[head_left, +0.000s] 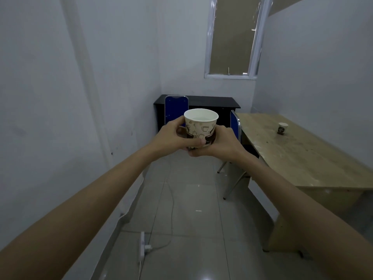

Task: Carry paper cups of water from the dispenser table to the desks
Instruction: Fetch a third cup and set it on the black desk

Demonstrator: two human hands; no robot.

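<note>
A printed paper cup with water in it is held upright in front of me, above the tiled floor. My left hand grips its left side, thumb across the front near the base. My right hand wraps the right side and cradles the bottom. A second, smaller paper cup stands on the light wooden desk at the right, well apart from my hands. A black desk stands against the far wall.
A blue chair sits at the black desk, another blue chair at the wooden desk's far end. A white power strip and cable lie on the floor by the left wall. A window is above the far wall.
</note>
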